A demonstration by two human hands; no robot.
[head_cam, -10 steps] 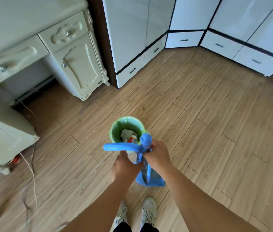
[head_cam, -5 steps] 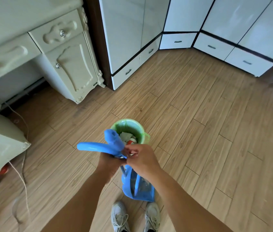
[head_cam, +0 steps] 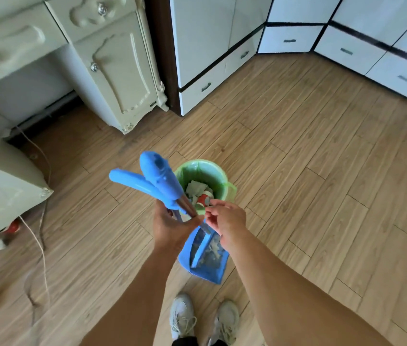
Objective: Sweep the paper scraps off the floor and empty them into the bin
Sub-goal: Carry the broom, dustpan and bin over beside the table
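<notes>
a cream carved desk with round metal knobs stands at upper left, white cabinets with dark trim line the back corner, a pale cord trails across the wood plank floor, and two white sneakers show at the bottom.

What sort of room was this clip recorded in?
Most likely a bedroom or dressing area in a home. A cream carved dresser with knobbed drawers stands at the left, glossy white wardrobe cabinets with low drawers wrap the corner, and the floor is wood-look planks.
</notes>
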